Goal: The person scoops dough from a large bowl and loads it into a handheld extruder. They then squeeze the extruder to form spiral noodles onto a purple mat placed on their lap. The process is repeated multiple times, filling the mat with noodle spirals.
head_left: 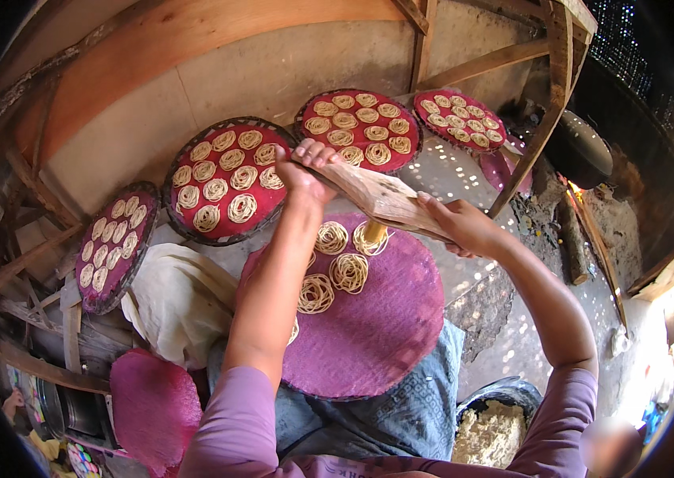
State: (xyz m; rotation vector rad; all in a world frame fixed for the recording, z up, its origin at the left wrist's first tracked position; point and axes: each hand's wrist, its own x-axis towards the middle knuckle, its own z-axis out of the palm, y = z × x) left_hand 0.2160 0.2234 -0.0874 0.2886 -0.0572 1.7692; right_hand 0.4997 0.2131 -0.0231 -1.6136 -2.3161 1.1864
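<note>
Gripping both ends now, in the head view: the wooden block [385, 197] sits at twelve o'clock over the purple mat [369, 342], looking stiff and fairly heavy, so its ends seem the surest hold. Soft noodle coils [349, 272] below would likely deform easily. Left hand [310, 169], at eleven, curls over one end; right hand [464, 227], at two, wraps the other, elbow bent outward.
</note>
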